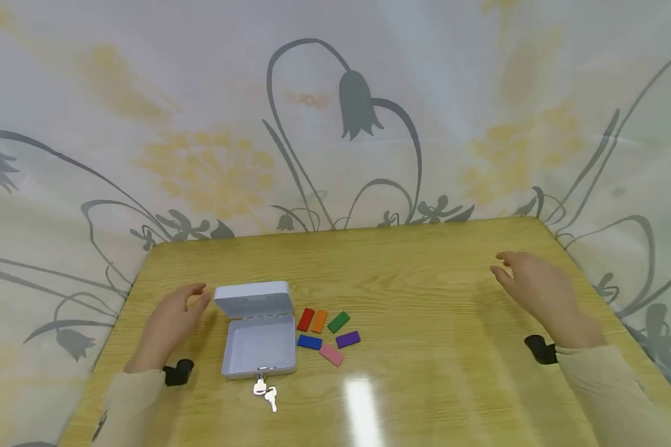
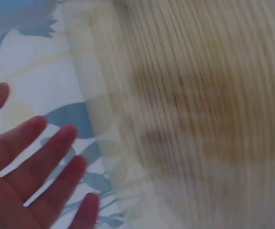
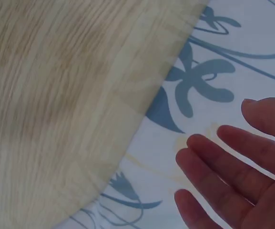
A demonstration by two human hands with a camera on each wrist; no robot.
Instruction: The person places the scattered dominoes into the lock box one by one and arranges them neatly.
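Note:
My left hand (image 1: 170, 324) hovers left of a white metal cash box (image 1: 260, 346), its fingers relaxed and holding nothing. The box stands with its lid (image 1: 254, 298) raised and its inside bare. Two keys (image 1: 265, 390) on a ring hang from the lock at its front. Beside the box lie several small coloured blocks: red (image 1: 305, 320), orange (image 1: 319, 321), green (image 1: 338, 321), blue (image 1: 310, 342), purple (image 1: 348, 339) and pink (image 1: 332, 354). Far to the right, my right hand (image 1: 542, 295) is held above the table, fingers loosely spread and touching nothing.
A wood-grain table (image 1: 425, 298) carries everything, with a bright glare patch near its front. Flower-patterned curtain (image 1: 335, 155) rises behind the back edge and along both sides. A black wrist mount (image 1: 541, 349) sits on the right wrist, another (image 1: 179, 372) on the left.

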